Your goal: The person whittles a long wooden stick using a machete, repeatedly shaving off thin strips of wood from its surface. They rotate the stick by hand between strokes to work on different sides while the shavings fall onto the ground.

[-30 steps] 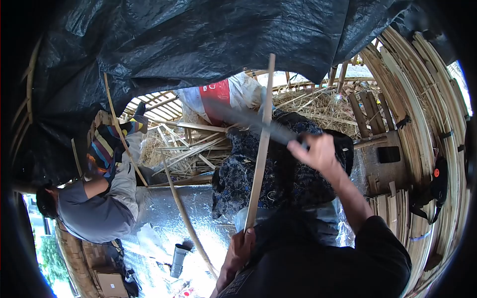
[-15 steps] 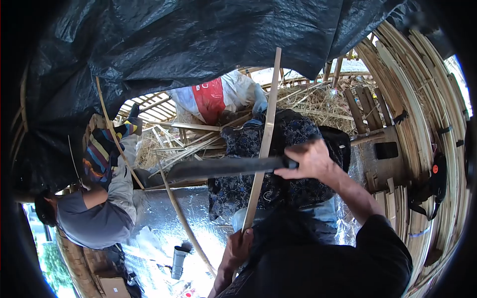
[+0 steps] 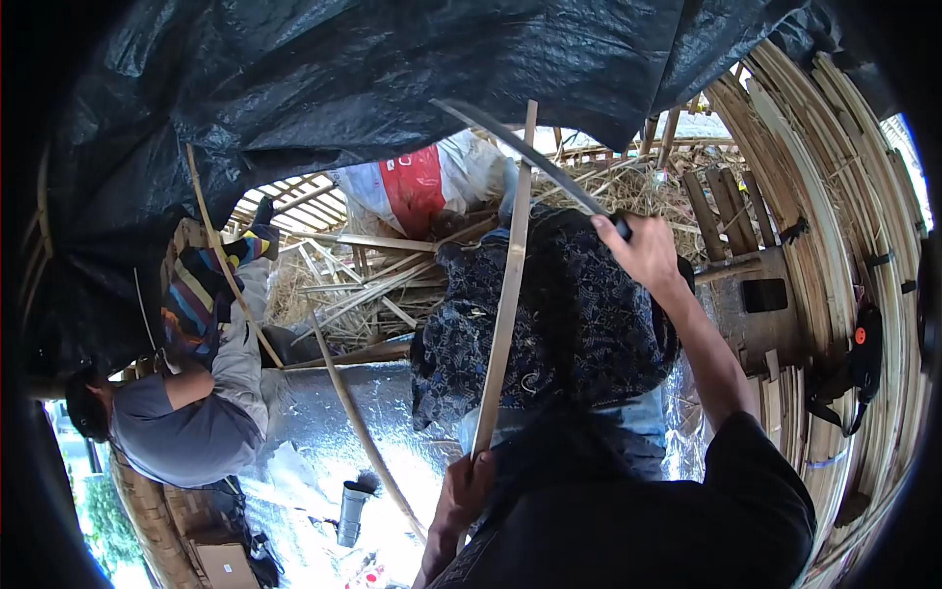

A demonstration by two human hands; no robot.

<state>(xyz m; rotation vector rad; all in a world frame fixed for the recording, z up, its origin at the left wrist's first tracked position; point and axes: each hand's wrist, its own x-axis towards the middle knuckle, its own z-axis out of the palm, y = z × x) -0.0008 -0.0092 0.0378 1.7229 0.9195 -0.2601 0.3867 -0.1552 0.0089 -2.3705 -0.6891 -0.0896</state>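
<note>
My left hand (image 3: 465, 488) is closed round the lower end of a long bamboo strip (image 3: 507, 290), which rises away from me over the dark patterned cloth (image 3: 608, 314) on my lap. My right hand (image 3: 640, 252) grips the black handle of a machete (image 3: 549, 169). Its long blade points up and to the left, crossing the strip's upper part in this view, with the tip against the dark tarp.
A co-worker (image 3: 191, 427) sits at the left. Cut strips (image 3: 373, 285) and shavings lie ahead. Bundled bamboo slats (image 3: 834, 196) stand along the right, a phone (image 3: 764, 295) nearby. A dark tarp (image 3: 373, 79) hangs overhead; a grey cup (image 3: 352, 515) stands lower left.
My right hand has moved up and to the right, swinging the machete from level across the strip to a raised slant. The strip's upper end has shifted slightly left; my left hand stays put.
</note>
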